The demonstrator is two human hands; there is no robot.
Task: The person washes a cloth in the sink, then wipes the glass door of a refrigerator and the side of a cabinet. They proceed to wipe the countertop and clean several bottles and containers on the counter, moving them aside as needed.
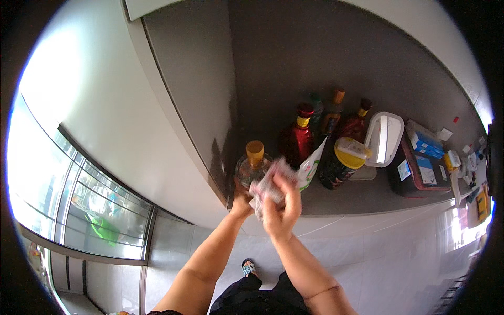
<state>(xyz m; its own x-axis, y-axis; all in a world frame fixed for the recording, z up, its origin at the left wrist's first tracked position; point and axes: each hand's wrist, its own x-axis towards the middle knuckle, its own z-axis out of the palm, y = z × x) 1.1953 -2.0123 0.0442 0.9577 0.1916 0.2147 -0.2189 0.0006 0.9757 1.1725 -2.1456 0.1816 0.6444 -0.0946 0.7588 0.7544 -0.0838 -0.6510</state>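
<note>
At the left end of the dark counter recess, a clear bottle [244, 169] with a gold cap stands near the side wall. Low on its near side is my left hand [242, 203], closed around it; the fingers are partly hidden by the cloth. My right hand [283, 208] pinches a crumpled pinkish-white cloth [272, 181], blurred a little, in front of the bottle. Just beyond the cloth are a red bottle [299, 140] with a yellow neck band and a white pouch [312, 167] with green print.
Farther right stand a dark canister [336, 167] with a yellow lid, a white-rimmed plastic container [384, 137] and a dark box [420, 170] carrying blue packets. More bottles [332, 119] are behind. A glazed window [100, 210] is at left, with grey floor tiles [336, 252] below.
</note>
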